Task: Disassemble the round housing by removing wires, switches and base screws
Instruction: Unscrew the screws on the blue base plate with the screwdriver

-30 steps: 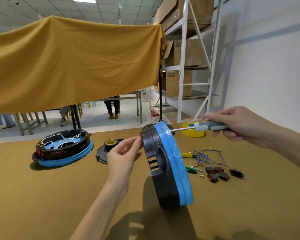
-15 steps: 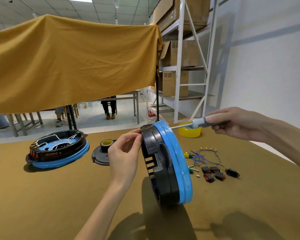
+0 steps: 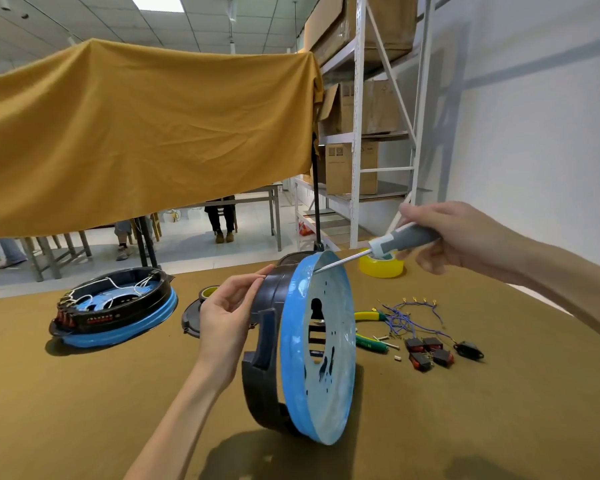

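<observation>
L hand (image 3: 224, 317) steadies housing (image 3: 317, 344); R hand (image 3: 454, 237) grips screwdriver (image 3: 400, 239).

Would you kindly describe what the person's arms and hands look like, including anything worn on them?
Both hands are bare, with no gloves: the left hand and the right hand. Both forearms are uncovered as far as the frame shows, with no sleeve edge visible. No watch, ring or wristband shows on either, and there are no markings.
</observation>
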The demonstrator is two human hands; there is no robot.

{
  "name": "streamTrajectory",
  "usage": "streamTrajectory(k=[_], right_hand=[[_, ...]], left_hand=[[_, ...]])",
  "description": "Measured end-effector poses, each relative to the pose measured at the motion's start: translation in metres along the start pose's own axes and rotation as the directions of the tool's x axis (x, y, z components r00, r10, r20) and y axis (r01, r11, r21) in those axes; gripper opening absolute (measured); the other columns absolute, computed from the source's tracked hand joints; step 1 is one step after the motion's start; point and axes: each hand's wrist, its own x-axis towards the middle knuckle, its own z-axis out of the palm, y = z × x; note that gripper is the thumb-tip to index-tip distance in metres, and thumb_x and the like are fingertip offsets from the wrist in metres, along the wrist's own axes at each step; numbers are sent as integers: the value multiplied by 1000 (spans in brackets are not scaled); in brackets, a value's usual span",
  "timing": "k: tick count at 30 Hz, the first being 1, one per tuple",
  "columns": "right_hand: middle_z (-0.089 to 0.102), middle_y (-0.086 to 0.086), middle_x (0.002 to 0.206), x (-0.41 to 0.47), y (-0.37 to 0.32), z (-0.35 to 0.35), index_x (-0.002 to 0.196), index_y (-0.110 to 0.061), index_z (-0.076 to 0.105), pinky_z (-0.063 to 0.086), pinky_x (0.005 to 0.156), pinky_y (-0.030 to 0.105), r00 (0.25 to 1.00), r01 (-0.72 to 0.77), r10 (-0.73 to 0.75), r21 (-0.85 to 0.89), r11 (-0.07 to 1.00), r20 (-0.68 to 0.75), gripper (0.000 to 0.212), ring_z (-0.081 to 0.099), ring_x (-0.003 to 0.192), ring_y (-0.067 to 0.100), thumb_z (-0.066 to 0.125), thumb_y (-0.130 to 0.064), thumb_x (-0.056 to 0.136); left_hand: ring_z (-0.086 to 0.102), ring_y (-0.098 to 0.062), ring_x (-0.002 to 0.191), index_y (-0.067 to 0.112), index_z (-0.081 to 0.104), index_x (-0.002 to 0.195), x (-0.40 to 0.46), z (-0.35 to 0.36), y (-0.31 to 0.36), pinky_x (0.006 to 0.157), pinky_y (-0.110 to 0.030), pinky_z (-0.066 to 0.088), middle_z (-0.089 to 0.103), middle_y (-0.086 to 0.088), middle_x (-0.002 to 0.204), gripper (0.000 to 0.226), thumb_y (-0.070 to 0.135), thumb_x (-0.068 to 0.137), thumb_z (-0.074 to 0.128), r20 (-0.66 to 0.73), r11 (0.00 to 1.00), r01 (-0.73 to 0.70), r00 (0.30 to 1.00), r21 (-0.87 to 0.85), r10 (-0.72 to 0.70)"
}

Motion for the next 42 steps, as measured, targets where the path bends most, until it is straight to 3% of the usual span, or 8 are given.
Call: streamTrajectory(k=[2,12,17,22,27,33,37,42], right_hand=[[71,18,73,-6,-4,4,99,-5,70,39,38,25,998,44,-50,-180,983,-30,49,49,40,19,53,-51,100],[71,4,69,-48,3,25,95,-33,80,50,57,20,952,276,-301,-259,926,-61,11,59,57,10,75,-32,85],[69,3,62,-56,7,32,91,-31,77,50,50,23,928,312,-358,-316,896,-99,5,58,45,15,73,-31,89],[73,3,74,-53,1,31,88,-32,73,40,41,19,938,287,-334,-333,898,-92,11,55,42,20,66,-34,96],[68,3,61,-50,-3,37,92,-31,71,42,47,21,926,321,-372,-404,857,-54,11,55,44,16,64,-37,98],[69,-15,77,-47,-20,55,98,-35,68,48,54,15,898,358,-435,-467,808,-63,11,65,59,6,73,-39,89],[71,-13,85,-43,-32,66,98,-29,72,50,59,14,882,365,-458,-455,813,-110,20,67,77,1,82,-34,81],[70,-2,74,-42,-37,75,105,-24,59,45,42,16,914,316,-395,-448,836,-92,25,62,46,3,66,-46,95]], left_hand=[[71,-26,112,31,78,100,1,-3,-2,97,-51,55,77,1,113,26,9,97,64,10,1000,26,1000,6,-26],[75,-18,81,33,77,90,4,-15,2,63,-28,62,77,-1,95,33,2,85,67,72,993,116,991,-27,-114],[74,-21,90,21,71,109,2,-8,6,67,-28,61,77,-4,103,15,19,97,63,37,985,174,984,-6,-174],[74,-30,102,10,68,115,2,-2,30,88,-40,62,77,-14,108,38,41,96,59,53,944,325,945,-61,-322],[71,-23,108,14,66,121,-3,10,55,89,-39,59,75,-5,113,83,67,57,75,73,930,344,932,127,-355],[70,-27,110,12,58,136,-2,10,78,95,-47,59,73,-7,120,102,51,46,88,126,895,338,914,291,-386],[71,-24,105,11,63,131,0,11,72,90,-41,60,74,-6,116,61,25,76,86,83,906,323,931,275,-357],[72,-9,85,30,64,103,4,11,58,55,-16,54,75,5,98,28,18,84,81,30,926,280,954,255,-297]])
